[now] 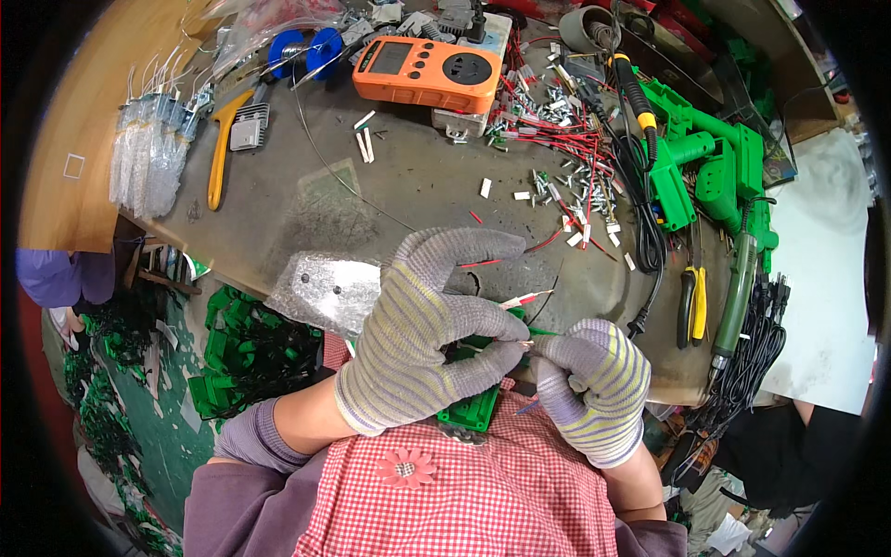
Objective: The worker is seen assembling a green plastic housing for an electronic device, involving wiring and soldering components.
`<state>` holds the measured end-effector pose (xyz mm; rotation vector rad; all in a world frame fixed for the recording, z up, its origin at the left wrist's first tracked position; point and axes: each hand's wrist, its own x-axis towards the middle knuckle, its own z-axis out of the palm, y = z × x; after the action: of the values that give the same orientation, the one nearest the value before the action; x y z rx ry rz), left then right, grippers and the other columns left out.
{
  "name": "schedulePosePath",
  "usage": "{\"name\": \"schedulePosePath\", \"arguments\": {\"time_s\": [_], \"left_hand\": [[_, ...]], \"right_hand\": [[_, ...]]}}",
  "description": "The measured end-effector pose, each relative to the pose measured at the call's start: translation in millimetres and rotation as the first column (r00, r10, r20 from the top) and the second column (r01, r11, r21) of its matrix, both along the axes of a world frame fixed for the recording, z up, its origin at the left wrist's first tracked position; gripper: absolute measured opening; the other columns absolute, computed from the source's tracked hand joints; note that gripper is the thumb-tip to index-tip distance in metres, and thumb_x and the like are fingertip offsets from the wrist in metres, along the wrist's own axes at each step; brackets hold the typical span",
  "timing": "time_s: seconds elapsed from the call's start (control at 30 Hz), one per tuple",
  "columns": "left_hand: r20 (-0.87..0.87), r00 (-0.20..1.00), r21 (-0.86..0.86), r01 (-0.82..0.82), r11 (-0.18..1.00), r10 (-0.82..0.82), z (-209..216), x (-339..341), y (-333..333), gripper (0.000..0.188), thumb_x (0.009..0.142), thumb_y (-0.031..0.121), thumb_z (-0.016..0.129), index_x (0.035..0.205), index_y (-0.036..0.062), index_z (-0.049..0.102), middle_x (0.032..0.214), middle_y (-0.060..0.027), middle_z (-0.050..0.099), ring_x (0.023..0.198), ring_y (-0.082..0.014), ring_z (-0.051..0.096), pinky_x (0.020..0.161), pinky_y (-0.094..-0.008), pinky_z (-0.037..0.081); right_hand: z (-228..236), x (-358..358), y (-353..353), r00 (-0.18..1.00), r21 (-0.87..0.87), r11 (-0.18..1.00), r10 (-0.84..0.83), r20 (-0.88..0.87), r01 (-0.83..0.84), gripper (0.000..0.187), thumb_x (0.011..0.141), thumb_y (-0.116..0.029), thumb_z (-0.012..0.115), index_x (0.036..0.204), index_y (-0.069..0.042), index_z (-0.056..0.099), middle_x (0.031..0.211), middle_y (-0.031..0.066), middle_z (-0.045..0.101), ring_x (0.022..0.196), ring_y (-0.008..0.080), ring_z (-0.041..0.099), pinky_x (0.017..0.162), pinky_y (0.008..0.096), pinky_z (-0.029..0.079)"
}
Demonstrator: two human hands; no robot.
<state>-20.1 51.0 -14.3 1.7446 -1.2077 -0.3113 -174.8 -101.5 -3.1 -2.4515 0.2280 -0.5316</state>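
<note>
Both hands wear grey knitted gloves with yellowish stripes and meet low over the front edge of the table. My left hand (418, 339) pinches a thin wire (526, 343) between thumb and a finger, its index finger stretched out above. Against the same bare wire end, the fingertips of my right hand (599, 385) are pressed together. Below them a green plastic housing (471, 408) rests at my apron, partly hidden by the left hand. A white-and-red lead (527, 299) sticks up just behind the fingertips. Left of my left hand lies a shiny bubble-wrap sheet (325, 288).
Further back are an orange meter (429, 74), a blue solder spool (325, 51), and a heap of red wires and screws (566, 139). To the right lie green housings (705, 153), a soldering iron (633, 93), yellow-black pliers (692, 306) and a green electric screwdriver (736, 297).
</note>
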Motion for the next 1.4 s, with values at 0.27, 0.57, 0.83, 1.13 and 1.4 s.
{"name": "schedulePosePath", "arguments": {"time_s": [0.27, 0.57, 0.83, 1.13, 1.4], "left_hand": [[-0.087, 0.995, -0.044, 0.04, 0.998, -0.043, 0, 1, 2, 0.014, 0.071, 0.016, 0.085, 0.083, 0.017, 0.078, 0.132, -0.0122, 0.059, 0.121, -0.032, 0.056, 0.099, -0.0417, 0.046], [0.238, 0.97, 0.015, 0.047, 0.999, -0.049, 7, -3, -9, 0.014, 0.064, 0.02, 0.08, 0.075, 0.0155, 0.075, 0.127, -0.0113, 0.062, 0.115, -0.0336, 0.058, 0.096, -0.0473, 0.045], [-0.14, 0.989, -0.009, 0.037, 0.999, -0.038, 1, -3, -3, 0.01, 0.069, 0.008, 0.081, 0.077, 0.0107, 0.075, 0.133, -0.0137, 0.055, 0.114, -0.0284, 0.06, 0.09, -0.0391, 0.054], [-0.048, 0.967, 0.04, 0.252, 0.967, -0.25, 15, 17, -8, 0.008, 0.067, 0.015, 0.078, 0.07, 0.0109, 0.073, 0.126, -0.0147, 0.064, 0.119, -0.0308, 0.058, 0.102, -0.0436, 0.045], [0.204, 0.979, -0.01, 0.003, 1.0, -0.001, 10, -1, -2, 0.023, 0.065, 0.026, 0.078, 0.085, 0.0152, 0.073, 0.128, -0.0115, 0.063, 0.114, -0.0373, 0.057, 0.098, -0.0512, 0.043]], "right_hand": [[13, 5, -3, 0.995, -0.002, 1.0, 0.024, -0.1, -0.025, 0.012, 0.075, -0.01, 0.077, 0.084, -0.011, 0.07, 0.063, 0.0048, 0.056, 0.056, 0.0272, 0.056, 0.055, 0.04, 0.043], [18, 0, 4, 0.996, 0.109, 0.99, 0.083, 0.019, -0.085, 0.023, 0.069, -0.005, 0.082, 0.085, -0.011, 0.067, 0.068, 0.0045, 0.061, 0.06, 0.0264, 0.059, 0.058, 0.0379, 0.045], [5, 0, 1, 0.996, -0.235, 0.97, -0.044, 0.073, 0.06, 0.024, 0.076, -0.008, 0.077, 0.096, -0.009, 0.064, 0.071, 0.0044, 0.06, 0.064, 0.0295, 0.059, 0.06, 0.0429, 0.044], [16, 17, -7, 0.935, -0.434, 0.828, 0.308, -0.178, -0.355, 0.012, 0.066, -0.019, 0.07, 0.073, -0.012, 0.062, 0.06, 0.0025, 0.05, 0.058, 0.0253, 0.054, 0.053, 0.0403, 0.04], [13, 14, -5, 0.99, 0.151, 0.981, 0.131, -0.058, -0.121, 0.01, 0.07, -0.01, 0.072, 0.076, -0.006, 0.064, 0.064, 0.0035, 0.056, 0.054, 0.0184, 0.055, 0.053, 0.0334, 0.046]]}}
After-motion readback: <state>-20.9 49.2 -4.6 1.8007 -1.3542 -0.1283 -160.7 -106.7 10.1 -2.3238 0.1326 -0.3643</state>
